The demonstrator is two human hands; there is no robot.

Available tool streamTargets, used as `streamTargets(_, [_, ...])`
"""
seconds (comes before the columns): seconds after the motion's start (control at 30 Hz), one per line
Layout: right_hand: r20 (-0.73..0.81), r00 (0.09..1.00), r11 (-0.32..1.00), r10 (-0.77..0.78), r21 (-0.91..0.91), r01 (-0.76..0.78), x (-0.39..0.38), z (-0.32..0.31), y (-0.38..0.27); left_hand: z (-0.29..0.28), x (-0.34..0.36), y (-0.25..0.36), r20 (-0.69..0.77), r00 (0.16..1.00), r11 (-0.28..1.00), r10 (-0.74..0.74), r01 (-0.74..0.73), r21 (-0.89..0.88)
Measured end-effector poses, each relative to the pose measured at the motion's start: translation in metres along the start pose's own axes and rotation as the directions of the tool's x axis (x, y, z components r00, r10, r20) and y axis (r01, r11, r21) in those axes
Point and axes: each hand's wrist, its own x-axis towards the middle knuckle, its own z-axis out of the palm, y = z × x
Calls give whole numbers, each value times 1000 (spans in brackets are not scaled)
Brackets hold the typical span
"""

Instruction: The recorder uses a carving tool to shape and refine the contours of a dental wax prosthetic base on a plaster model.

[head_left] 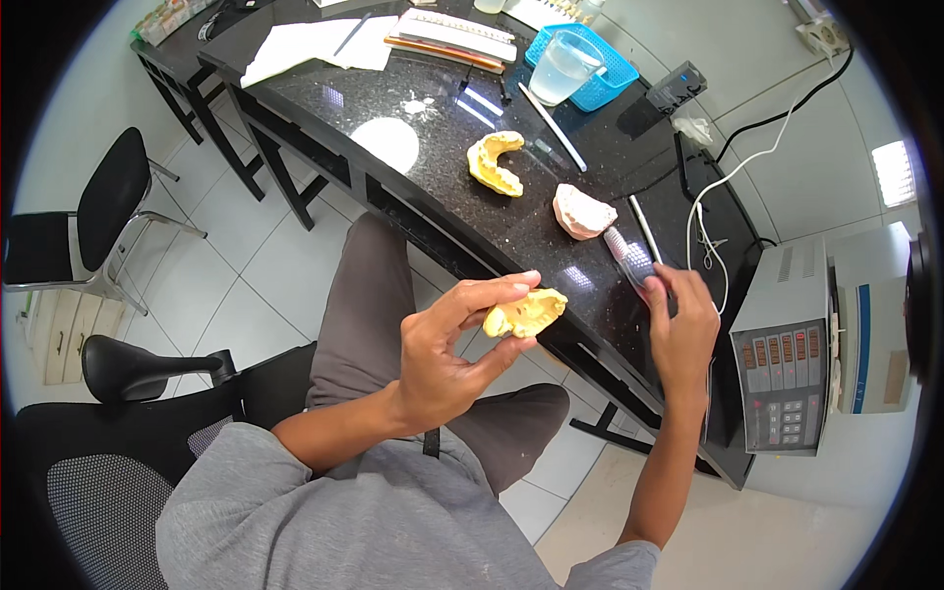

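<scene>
Between the thumb and fingers of my left hand (447,349) is a yellow dental cast (528,313), raised in front of the table edge. My right hand (681,320) is at the table's right side, its fingertips closed at the near end of a slim, grey brush-like tool (634,261) with a dotted surface; glare blurs its exact kind. That tool's far end lies beside a pale pink-white dental cast (583,211) on the black tabletop. Farther left rests a second yellow dental cast (497,163), horseshoe-shaped. A thin white stick (644,228) lies just beyond the brush-like tool.
The glossy black table (442,221) also carries a clear cup of liquid (566,67), a blue basket (612,69), a white rod (553,126), papers (315,47) and white cables (733,177). A grey control box (782,383) stands right; a black chair (103,197) is left.
</scene>
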Motion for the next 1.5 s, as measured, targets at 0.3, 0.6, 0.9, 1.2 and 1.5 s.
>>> streamTargets(0.3, [-120, 974, 854, 193, 509, -107, -79, -5, -42, -24, -17, -17, 123, 992, 969, -5, -26, 247])
streamTargets(0.6, [207, 960, 540, 189, 795, -278, -141, 84, -83, -30, -41, -38, 259, 959, 874, -112, -28, 484])
streamTargets(0.9, [168, 928, 527, 333, 783, -331, -149, 69, -86, -33, -42, -41, 244, 957, 854, -157, 7, 521])
streamTargets(1.2, [215, 943, 571, 255, 753, -326, -165, 69, -92, -25, -39, -31, 218, 974, 883, -70, -41, 467])
streamTargets(1.5, [183, 920, 566, 347, 741, -361, -173, 28, -63, -2, -11, -22, -27, 975, 971, -220, 216, -104])
